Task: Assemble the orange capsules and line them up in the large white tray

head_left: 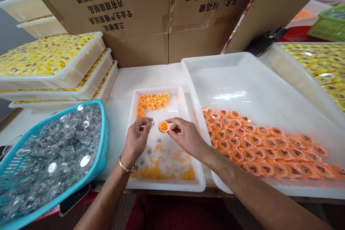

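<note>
My right hand (185, 133) pinches a small orange cup (163, 126) by its edge, with orange bits inside it. My left hand (138, 136), wearing a gold bangle, is closed at the fingertips on a tiny transparent piece with dark marks (152, 122), just left of the cup and apart from it. Both hands are above a shallow white tray (199, 186). Several filled orange cups (157, 103) stand in its far left part. Loose orange crumbs (161, 171) cover the near end, and a few small see-through pieces (149, 152) lie among them.
To the left, a blue basket (104, 133) holds transparent plastic pieces. Behind it are stacked trays (93, 52) of yellow items. A large white tray (188, 75) on the right holds rows of orange pieces (254, 154). Cardboard (142, 43) walls the back; a green basket (327, 25) is far right.
</note>
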Demonstrator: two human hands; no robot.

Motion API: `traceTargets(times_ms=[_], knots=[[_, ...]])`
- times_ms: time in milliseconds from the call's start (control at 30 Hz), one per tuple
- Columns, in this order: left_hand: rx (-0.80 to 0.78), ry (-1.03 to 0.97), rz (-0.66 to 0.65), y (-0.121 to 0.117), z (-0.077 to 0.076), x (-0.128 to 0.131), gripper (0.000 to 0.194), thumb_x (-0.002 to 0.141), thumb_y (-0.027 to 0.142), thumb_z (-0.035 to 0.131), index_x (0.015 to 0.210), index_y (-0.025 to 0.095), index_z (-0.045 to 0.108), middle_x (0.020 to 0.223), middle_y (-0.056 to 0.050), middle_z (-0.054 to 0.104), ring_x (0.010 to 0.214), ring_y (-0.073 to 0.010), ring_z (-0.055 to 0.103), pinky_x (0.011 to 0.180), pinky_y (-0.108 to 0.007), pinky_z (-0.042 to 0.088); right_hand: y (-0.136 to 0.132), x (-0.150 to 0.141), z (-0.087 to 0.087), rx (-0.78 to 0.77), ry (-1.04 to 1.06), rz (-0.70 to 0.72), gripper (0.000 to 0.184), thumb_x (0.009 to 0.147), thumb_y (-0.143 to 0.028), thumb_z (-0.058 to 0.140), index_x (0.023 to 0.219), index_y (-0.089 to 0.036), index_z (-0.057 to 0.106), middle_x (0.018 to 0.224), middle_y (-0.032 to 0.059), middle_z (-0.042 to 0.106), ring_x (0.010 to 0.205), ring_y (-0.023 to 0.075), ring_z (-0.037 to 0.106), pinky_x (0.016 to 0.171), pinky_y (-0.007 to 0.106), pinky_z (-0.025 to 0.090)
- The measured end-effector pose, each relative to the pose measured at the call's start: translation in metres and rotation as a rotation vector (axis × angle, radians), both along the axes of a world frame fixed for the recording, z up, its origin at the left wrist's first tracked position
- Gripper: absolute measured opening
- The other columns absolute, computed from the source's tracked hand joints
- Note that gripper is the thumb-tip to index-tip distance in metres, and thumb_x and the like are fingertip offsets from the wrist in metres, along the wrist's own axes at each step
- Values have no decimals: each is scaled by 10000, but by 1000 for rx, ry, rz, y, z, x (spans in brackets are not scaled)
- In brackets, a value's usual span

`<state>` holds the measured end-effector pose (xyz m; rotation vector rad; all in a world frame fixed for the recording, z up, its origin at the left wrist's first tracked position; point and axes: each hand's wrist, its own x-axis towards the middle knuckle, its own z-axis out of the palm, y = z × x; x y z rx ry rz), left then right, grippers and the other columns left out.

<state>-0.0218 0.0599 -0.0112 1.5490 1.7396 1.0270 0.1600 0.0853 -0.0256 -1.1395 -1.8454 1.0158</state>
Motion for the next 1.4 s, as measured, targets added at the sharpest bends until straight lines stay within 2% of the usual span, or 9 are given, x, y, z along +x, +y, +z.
traceTargets(times_ms=[67, 233, 367, 467, 633, 733, 900, 1133, 1400], knots=[[60, 14, -33, -11, 0, 4, 177, 883, 292, 468, 812, 178, 582, 1068, -90, 670, 936, -189, 616, 772, -316, 476, -1, -2, -1, 52, 1, -15, 137, 750, -100, 508, 672, -206, 468, 955, 53, 689, 833, 166, 656, 682, 272, 506], [403, 321, -226, -27, 2, 16, 104, 849, 109, 491, 810, 192, 540, 1120, -85, 646, 1113, -209, 538, 957, -400, 426, 0, -1, -3, 98, -43, -49, 143, 742, -86, 514, 677, -207, 474, 945, 58, 688, 761, 156, 648, 665, 286, 513], [398, 402, -325, -32, -3, 25, 137, 841, 76, 483, 829, 188, 561, 1179, -101, 625, 1181, -239, 494, 996, -437, 398, 2, 0, -4, 33, -64, -53, 154, 716, -75, 523, 657, -208, 472, 910, 46, 692, 793, 165, 659, 667, 283, 515], [282, 145, -240, -32, -4, 26, 108, 848, 131, 508, 806, 196, 584, 1155, -90, 636, 1120, -230, 542, 981, -418, 403, 3, 1, -3, -110, 1, -18, 152, 713, -99, 531, 636, -205, 452, 935, 48, 696, 814, 167, 670, 646, 268, 516], [-132, -825, 41, -28, 0, 18, 132, 856, 262, 550, 755, 177, 558, 957, -66, 669, 862, -169, 634, 709, -271, 494, 1, 1, 2, -193, 7, 39, 165, 694, -119, 549, 616, -205, 432, 921, 58, 695, 810, 171, 672, 640, 271, 514], [-242, -1135, 54, -25, 0, 17, 111, 823, 235, 600, 758, 158, 554, 838, -44, 665, 740, -134, 633, 623, -222, 476, -1, -1, 5, -171, 30, 60, 159, 690, -98, 535, 625, -207, 439, 922, 63, 691, 868, 179, 668, 659, 268, 514], [-268, -1223, 79, -20, -5, 23, 127, 810, 231, 612, 743, 133, 568, 766, -47, 653, 681, -123, 619, 606, -219, 485, -1, 0, 5, -102, 9, 47, 176, 697, -73, 511, 633, -208, 419, 916, 60, 691, 823, 169, 665, 677, 277, 509], [-261, -1162, 97, -14, -11, 26, 186, 787, 286, 656, 724, 123, 590, 712, -31, 632, 637, -119, 619, 534, -199, 480, 2, 1, -1, 21, -87, 47, 182, 698, -50, 507, 658, -209, 430, 919, 52, 683, 877, 180, 655, 696, 281, 507], [-295, -1324, 150, -10, -14, 16, 106, 725, 155, 717, 783, 104, 644, 723, -8, 617, 614, -65, 586, 532, -143, 476, 2, 2, 1, 17, -107, 32, 164, 705, -58, 505, 663, -208, 455, 881, 49, 673, 842, 177, 658, 672, 275, 511]])
